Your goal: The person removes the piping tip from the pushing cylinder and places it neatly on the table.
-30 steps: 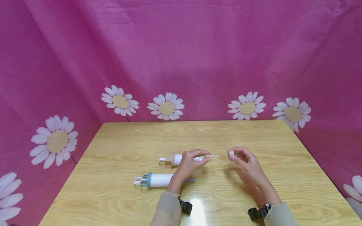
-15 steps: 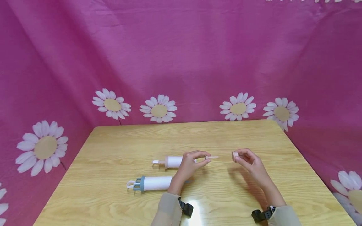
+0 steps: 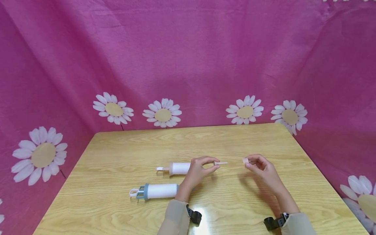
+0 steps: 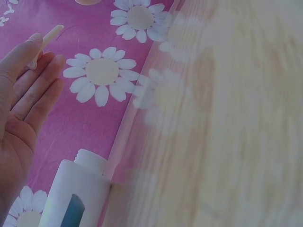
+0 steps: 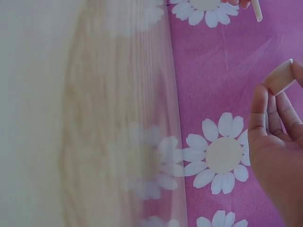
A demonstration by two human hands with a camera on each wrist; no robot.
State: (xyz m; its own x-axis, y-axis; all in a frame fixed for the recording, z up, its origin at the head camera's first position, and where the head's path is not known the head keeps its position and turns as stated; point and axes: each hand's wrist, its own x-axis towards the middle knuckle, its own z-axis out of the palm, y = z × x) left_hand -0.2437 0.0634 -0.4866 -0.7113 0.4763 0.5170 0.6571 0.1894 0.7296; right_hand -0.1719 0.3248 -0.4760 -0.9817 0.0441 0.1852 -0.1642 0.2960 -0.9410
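Between thumb and fingertips my left hand pinches a small pale-pink tapered nozzle, its narrow tip pointing right. My right hand pinches a short pale-pink ring by its side, a small gap away from the nozzle tip. Both hands are above the table. Behind my left hand lies a white syringe-like tube with a pink collar and handle; its right end is hidden in the head view. In the left wrist view a white barrel shows a bare threaded neck.
A second syringe-like tube with a teal collar and white ring handle lies nearer, partly behind my left forearm. The wooden table meets a pink flowered curtain at the back and sides. Black cameras sit on both wrists.
The head view has shifted slightly, moving the tubes left in the picture. The ring has turned in my right hand, so its opening shows less. Both grips stay the same.
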